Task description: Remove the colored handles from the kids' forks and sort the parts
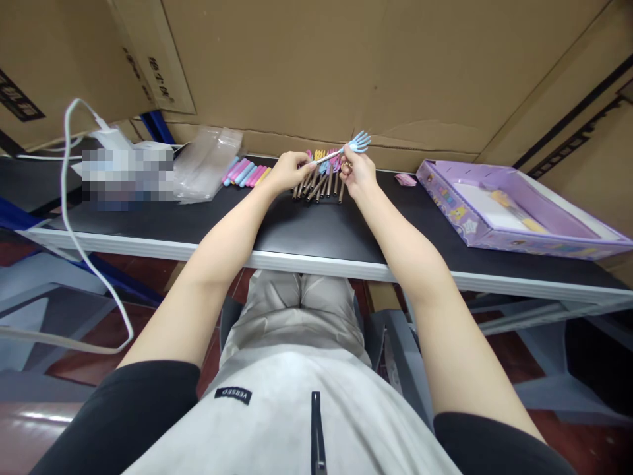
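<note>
Between my two hands is a small back scratcher [328,157] with a thin metal rod and a light blue, hand-shaped head tilted up to the right. My left hand [293,169] pinches the rod's lower left end. Just below the blue head, the fingers of my right hand [358,171] are closed on it. Under and behind them lies a pile of similar metal rods [319,188], with pink, yellow and blue heads partly hidden by my hands. Left of my left hand, several pink, blue and yellow plastic handles [246,173] lie in a row.
A clear plastic bag [205,165] lies left of the handles, near a white cable [64,178]. A purple open box [465,227] holding some yellow pieces stands at the right. A small pink packet [405,179] sits beside it. Cardboard [395,72] walls the black table's back.
</note>
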### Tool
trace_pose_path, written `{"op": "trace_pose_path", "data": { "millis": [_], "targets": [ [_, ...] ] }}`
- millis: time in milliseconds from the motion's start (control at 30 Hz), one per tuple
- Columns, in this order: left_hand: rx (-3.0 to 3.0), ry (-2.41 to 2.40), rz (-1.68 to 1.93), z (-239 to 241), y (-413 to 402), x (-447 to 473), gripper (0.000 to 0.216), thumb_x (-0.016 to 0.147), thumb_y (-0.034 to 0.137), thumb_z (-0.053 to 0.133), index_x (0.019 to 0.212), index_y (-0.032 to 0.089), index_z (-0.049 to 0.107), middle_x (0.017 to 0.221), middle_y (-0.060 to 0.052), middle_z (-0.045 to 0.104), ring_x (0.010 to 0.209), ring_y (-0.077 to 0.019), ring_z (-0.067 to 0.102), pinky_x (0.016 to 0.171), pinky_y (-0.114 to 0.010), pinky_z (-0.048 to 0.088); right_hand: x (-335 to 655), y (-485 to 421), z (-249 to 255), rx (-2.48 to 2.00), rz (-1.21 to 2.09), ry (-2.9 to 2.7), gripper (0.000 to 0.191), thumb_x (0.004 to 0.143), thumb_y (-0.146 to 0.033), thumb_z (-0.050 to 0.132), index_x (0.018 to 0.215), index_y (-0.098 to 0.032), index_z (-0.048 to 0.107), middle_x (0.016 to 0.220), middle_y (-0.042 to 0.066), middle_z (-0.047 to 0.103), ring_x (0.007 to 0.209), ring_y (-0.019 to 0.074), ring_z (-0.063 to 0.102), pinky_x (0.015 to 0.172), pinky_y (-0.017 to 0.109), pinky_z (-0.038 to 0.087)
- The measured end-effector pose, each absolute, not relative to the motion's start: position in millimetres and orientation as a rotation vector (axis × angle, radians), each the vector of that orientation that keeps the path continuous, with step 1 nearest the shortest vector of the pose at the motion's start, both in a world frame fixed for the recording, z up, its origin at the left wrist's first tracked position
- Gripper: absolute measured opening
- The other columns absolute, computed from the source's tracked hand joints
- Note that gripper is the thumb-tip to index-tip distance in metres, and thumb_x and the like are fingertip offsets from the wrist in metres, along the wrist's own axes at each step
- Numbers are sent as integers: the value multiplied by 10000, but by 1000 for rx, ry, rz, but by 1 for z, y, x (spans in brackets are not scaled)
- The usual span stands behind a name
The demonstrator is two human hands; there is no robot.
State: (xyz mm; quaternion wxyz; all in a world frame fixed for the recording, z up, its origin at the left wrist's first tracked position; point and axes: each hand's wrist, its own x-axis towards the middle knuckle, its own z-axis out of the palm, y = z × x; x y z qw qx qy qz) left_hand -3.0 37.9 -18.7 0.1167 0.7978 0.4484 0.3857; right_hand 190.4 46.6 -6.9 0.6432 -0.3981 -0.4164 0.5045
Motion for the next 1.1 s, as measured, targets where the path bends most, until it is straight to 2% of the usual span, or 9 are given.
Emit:
{"op": "trace_pose_path", "data": {
  "millis": [267, 467, 567, 667, 800, 867, 967, 1100],
  "targets": [
    [2327, 1376, 1092, -11, 40, -11, 204, 966, 329, 578, 904, 179, 702, 832, -80, 704, 916, -242, 632, 921, -375, 499, 208, 60, 4, -896, 1060, -905, 524, 950, -664, 737, 826, -209, 510, 704, -40, 540, 481, 30, 396, 414, 164, 293],
    [2313, 1456, 1070, -8, 41, -19, 173, 946, 295, 591, 929, 185, 723, 855, -89, 720, 959, -254, 637, 947, -390, 501, 226, 41, 30, -962, 1042, -733, 428, 1110, -466, 590, 797, -198, 475, 638, -66, 463, 489, 14, 272, 456, 177, 242],
    [2310, 1521, 1023, -7, 42, -24, 197, 947, 300, 583, 968, 179, 737, 897, -94, 732, 1001, -260, 648, 980, -396, 490, 241, 44, 33, -1012, 985, -733, 420, 1145, -428, 519, 791, -210, 464, 607, -74, 430, 518, 29, 263, 489, 189, 247],
    [2295, 1617, 970, -6, 42, -30, 218, 951, 304, 582, 1032, 189, 748, 937, -89, 742, 1062, -272, 647, 1025, -417, 469, 261, 55, 30, -1036, 929, -735, 452, 1111, -449, 585, 753, -226, 423, 577, -83, 389, 517, 40, 272, 488, 194, 238],
    [2255, 1760, 897, -3, 38, -38, 238, 972, 302, 570, 1093, 199, 748, 1039, -102, 754, 1162, -300, 634, 1126, -485, 395, 286, 67, 25, -1026, 896, -725, 580, 954, -555, 760, 701, -223, 359, 557, -91, 341, 469, 40, 280, 447, 187, 187],
    [2231, 1813, 871, -2, 37, -41, 246, 990, 310, 559, 1111, 204, 745, 1084, -110, 757, 1188, -310, 632, 1159, -512, 359, 293, 69, 23, -1011, 896, -678, 589, 919, -546, 790, 696, -213, 359, 559, -94, 346, 451, 28, 275, 430, 171, 177],
    [2220, 1845, 842, -1, 35, -44, 248, 1005, 319, 545, 1132, 220, 734, 1129, -113, 761, 1208, -312, 627, 1171, -517, 350, 293, 68, 20, -990, 899, -575, 545, 948, -471, 776, 704, -204, 369, 568, -100, 371, 438, 11, 259, 408, 156, 193],
    [2253, 1828, 809, -2, 35, -48, 276, 1009, 309, 510, 1147, 211, 728, 1192, -131, 756, 1225, -310, 622, 1129, -469, 406, 284, 64, 20, -951, 913, -518, 508, 988, -426, 748, 717, -214, 374, 564, -108, 364, 432, 14, 259, 393, 154, 222]
  ]
}}
